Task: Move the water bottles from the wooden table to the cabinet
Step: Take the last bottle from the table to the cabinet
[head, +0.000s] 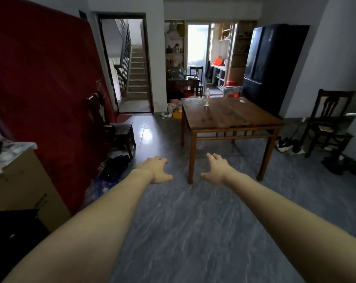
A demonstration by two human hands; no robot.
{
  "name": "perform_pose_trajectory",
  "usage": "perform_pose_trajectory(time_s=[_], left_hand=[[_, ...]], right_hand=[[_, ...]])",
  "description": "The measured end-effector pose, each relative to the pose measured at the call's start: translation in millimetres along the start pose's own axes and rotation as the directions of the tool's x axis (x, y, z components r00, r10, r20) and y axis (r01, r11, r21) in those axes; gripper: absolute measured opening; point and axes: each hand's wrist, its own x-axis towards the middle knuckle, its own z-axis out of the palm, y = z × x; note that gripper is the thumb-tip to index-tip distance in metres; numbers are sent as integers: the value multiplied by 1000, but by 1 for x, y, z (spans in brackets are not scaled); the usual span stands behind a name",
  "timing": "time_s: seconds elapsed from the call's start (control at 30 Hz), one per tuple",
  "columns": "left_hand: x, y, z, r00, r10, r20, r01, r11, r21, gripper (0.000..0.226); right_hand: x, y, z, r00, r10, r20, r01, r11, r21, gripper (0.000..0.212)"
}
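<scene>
Left hand (155, 170): empty, palm down, fingers loosely spread, thumb out to the right; held over the grey floor (193, 231) in the near middle, arm bare.

Right hand (215, 169): empty, palm down, fingers loosely spread, thumb out to the left; level with the left hand and a little apart from it, just near of the table's near-left leg.

Wooden table (244, 119): square, brown, slatted rail under the top; stands right of centre, beyond both hands.

Water bottle (207, 97): one, clear plastic with a red label, upright on the far-left part of the table top, well apart from both hands.

Small white scrap (242, 101): on the far-right part of the table top; too small to tell what it is.

Dark refrigerator (269, 64): far right, behind the table.

Dark wooden chair (328, 121): against the right wall.

Red panel (40, 88): large, leaning along the left side.

Cardboard box (24, 186): near left, cluttered on top.

Staircase (137, 72): seen through the far-left doorway.

Open shelving (174, 48): far centre, beside a bright doorway.
</scene>
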Motion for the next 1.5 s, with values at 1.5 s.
perform_pose_trajectory(time_s=[1.5], left_hand=[[794, -220, -181, 999, 10, -39, -7, 998, 64, 70]], right_hand=[[835, -52, -132, 998, 49, 41, -52, 995, 89, 79]])
